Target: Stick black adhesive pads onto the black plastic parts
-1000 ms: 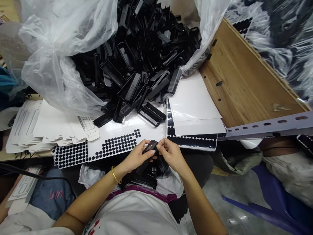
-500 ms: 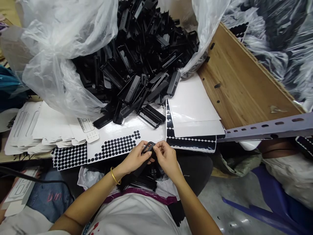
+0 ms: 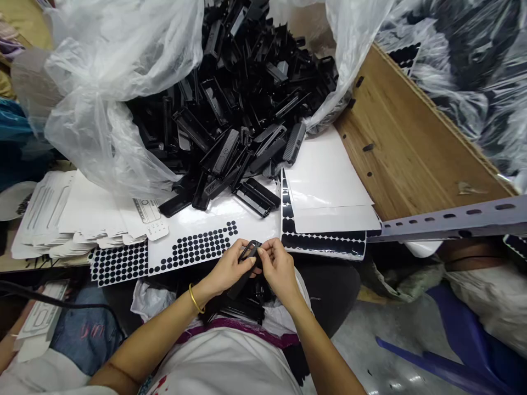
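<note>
A long black plastic part (image 3: pixel 242 282) with a loop-shaped upper end is held close to my body, over the table's front edge. My left hand (image 3: pixel 228 267) grips it from the left, thumb across its face. From the other side my right hand (image 3: pixel 279 270) pinches at its upper right edge, thumb and forefinger together; whether a small dot is between those fingertips is hidden. Just beyond my hands lies a white sheet of round black stickers (image 3: pixel 201 245), partly used up. More black parts (image 3: pixel 236 312) sit in a bag on my lap.
A heap of black plastic parts (image 3: pixel 230 109) spills from a clear plastic bag (image 3: pixel 94 93). Printed white cards (image 3: pixel 90 214) are stacked left, white sheets (image 3: pixel 329 181) right. A wooden board (image 3: pixel 411 137) slants along the right. Another person's jeans (image 3: pixel 94 323) show at lower left.
The view has shifted slightly. Both hands keep nearly the same hold on the black plastic part, with only small finger movement.
</note>
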The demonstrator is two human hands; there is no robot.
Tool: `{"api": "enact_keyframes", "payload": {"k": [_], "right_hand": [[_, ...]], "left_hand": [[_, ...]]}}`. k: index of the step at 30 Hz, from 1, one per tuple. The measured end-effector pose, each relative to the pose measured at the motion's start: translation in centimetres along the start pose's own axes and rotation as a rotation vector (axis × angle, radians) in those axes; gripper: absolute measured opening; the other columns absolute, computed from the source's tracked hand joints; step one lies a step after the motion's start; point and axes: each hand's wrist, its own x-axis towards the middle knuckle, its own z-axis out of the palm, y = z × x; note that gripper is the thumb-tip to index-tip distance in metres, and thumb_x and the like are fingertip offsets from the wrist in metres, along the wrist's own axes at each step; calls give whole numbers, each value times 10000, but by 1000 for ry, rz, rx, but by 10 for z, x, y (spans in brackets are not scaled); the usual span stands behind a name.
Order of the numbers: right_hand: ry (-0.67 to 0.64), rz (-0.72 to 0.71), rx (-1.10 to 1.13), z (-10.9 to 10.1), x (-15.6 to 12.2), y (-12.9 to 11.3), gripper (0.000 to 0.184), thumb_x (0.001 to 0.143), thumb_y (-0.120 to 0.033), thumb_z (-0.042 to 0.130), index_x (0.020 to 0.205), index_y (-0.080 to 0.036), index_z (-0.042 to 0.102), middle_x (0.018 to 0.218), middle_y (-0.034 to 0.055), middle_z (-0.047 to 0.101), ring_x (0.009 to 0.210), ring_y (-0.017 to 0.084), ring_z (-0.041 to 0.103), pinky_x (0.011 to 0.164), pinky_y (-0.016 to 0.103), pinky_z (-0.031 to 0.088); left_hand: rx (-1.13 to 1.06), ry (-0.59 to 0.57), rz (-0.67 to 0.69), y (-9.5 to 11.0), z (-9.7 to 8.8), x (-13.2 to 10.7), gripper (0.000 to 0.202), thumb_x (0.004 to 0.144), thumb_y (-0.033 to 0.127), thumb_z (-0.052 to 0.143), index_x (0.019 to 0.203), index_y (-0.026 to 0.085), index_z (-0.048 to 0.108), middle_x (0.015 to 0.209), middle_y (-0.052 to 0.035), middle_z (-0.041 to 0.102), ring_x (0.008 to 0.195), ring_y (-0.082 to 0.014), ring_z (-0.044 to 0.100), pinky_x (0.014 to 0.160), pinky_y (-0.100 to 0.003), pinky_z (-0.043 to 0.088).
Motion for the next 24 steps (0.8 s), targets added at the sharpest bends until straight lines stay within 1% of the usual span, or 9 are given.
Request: {"api": "enact_keyframes", "payload": {"k": [5,8,9,11,14,16,20,22,24], "right_hand": [[197,11,39,-14,6,7,247,815,-255,497,1039,-202,410,600,-78,450,512,118,478,518,235,388],[246,14,57,-27,10,12,169,829,-274,484,981,-205,453,618,-63,467,526,114,479,522,232,390],[235,10,50,-30,10,12,135,830,-280,487,942,-207,472,624,-56,481,530,114,483,525,232,392],[174,-17,9,-31,10,12,75,831,-279,488,855,-208,500,637,-40,513,540,115,494,531,233,394],[1,-95,-91,-15,10,6,99,840,-239,466,760,-205,513,647,-19,557,558,124,521,546,239,399],[-98,-145,-184,3,13,0,110,843,-204,456,756,-202,523,671,-4,586,597,138,552,578,249,413],[-126,-171,-463,39,24,-14,99,853,-184,476,917,-191,551,855,60,640,802,191,598,647,277,431],[-117,-131,-598,50,31,-19,112,865,-197,481,955,-184,547,925,89,639,897,213,588,644,280,429],[-147,-85,-671,54,35,-21,89,879,-212,478,927,-188,549,922,90,638,918,215,584,632,273,422]], "left_hand": [[34,-105,-22,3,-8,-8,275,780,371,591,924,198,433,855,-3,597,696,-141,651,707,-316,506],[307,-324,70,14,-19,-10,204,805,326,565,944,186,513,883,-25,630,809,-166,633,760,-307,477],[440,-346,129,18,-23,-8,174,818,304,546,941,181,552,901,-36,645,848,-177,622,782,-312,467],[718,-203,276,28,-28,4,177,833,239,501,959,174,606,967,-67,662,915,-206,598,833,-347,446],[1077,256,517,41,-33,38,326,792,87,468,1082,166,596,1167,-125,615,1096,-271,515,948,-452,356],[1200,411,609,48,-36,63,384,765,15,451,1080,170,605,1315,-140,523,1205,-295,435,1001,-505,273],[1161,438,647,57,-42,88,210,795,62,487,838,175,659,1235,-129,594,1175,-289,466,1019,-516,230],[1119,441,655,58,-45,84,137,794,114,536,747,180,646,1159,-111,639,1163,-281,474,1033,-501,219],[937,450,649,54,-47,72,77,772,150,583,715,183,622,1125,-95,653,1156,-270,479,1040,-474,231]]}}
